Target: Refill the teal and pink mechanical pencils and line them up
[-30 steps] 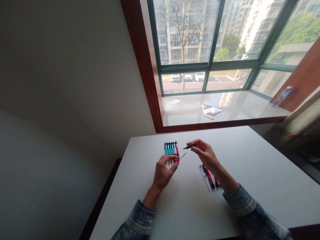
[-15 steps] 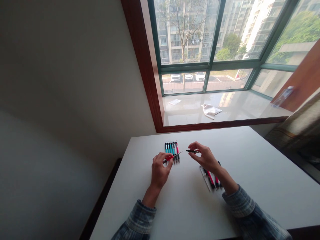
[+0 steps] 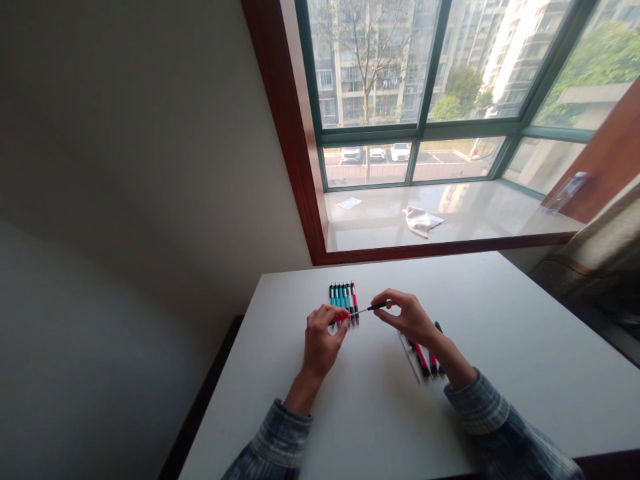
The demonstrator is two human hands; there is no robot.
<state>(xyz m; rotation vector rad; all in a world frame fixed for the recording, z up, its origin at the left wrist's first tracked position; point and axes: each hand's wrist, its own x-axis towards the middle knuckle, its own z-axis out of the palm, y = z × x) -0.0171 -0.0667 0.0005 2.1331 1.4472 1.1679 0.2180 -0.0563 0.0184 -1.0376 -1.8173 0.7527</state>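
My left hand (image 3: 323,337) is closed on a red pen barrel (image 3: 342,317), pinched between thumb and fingers. A thin pen refill (image 3: 359,311) sticks out of the barrel to the right. Its tip meets the end of a black pen part (image 3: 379,306), which my right hand (image 3: 406,315) pinches. Both hands are above the white table. Behind my left hand lies a neat row of assembled pens (image 3: 343,295), several teal, one white and one red. Loose red and black pen parts (image 3: 421,359) lie beneath my right wrist, partly hidden by it.
The white table (image 3: 370,413) reaches to a wall on the left. Beyond its far edge is a window sill (image 3: 380,233) with a crumpled white cloth (image 3: 423,221) and a paper piece (image 3: 349,203). A thin grey rod (image 3: 410,357) lies beside the loose parts.
The black part in my right hand has moved slightly left and tilted, and now meets the refill's tip. My left hand has shifted slightly right, bringing the refill closer to level.
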